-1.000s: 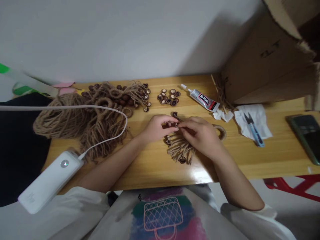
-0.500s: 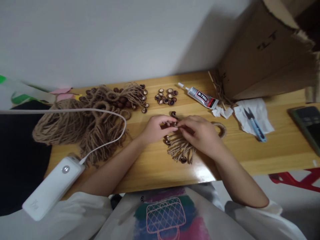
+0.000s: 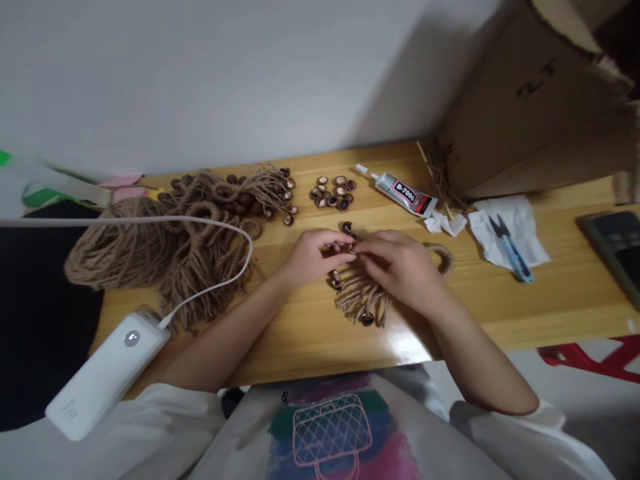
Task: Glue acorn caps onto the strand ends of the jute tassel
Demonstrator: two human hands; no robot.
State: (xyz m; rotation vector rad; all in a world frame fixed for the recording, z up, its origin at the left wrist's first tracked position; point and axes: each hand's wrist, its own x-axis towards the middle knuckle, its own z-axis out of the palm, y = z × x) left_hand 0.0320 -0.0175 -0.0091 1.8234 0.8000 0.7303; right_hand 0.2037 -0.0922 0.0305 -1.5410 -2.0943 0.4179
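Observation:
Both hands meet over a rope tassel (image 3: pixel 361 299) on the wooden table. My left hand (image 3: pixel 317 255) is pinched, its fingertips around something small and brown, mostly hidden. The fingers of my right hand (image 3: pixel 400 267) are pressed together at the same spot, on something I cannot make out. A coiled rope ring (image 3: pixel 443 259) shows beyond my right hand. Dark nut-shell pieces lie about the tassel: one (image 3: pixel 367 319) at its lower edge, one (image 3: pixel 334 279) at its left, another (image 3: pixel 347 228) just above the fingertips.
Several shell pieces (image 3: pixel 341 191) lie behind the hands, beside a glue tube (image 3: pixel 405 193). Blue snips (image 3: pixel 515 253) rest on white tissue (image 3: pixel 534 233). Rope bundles (image 3: pixel 125 247) and a white power bank (image 3: pixel 107 377) with cable are left; a cardboard box (image 3: pixel 530 127) and phone (image 3: pixel 613 250) right.

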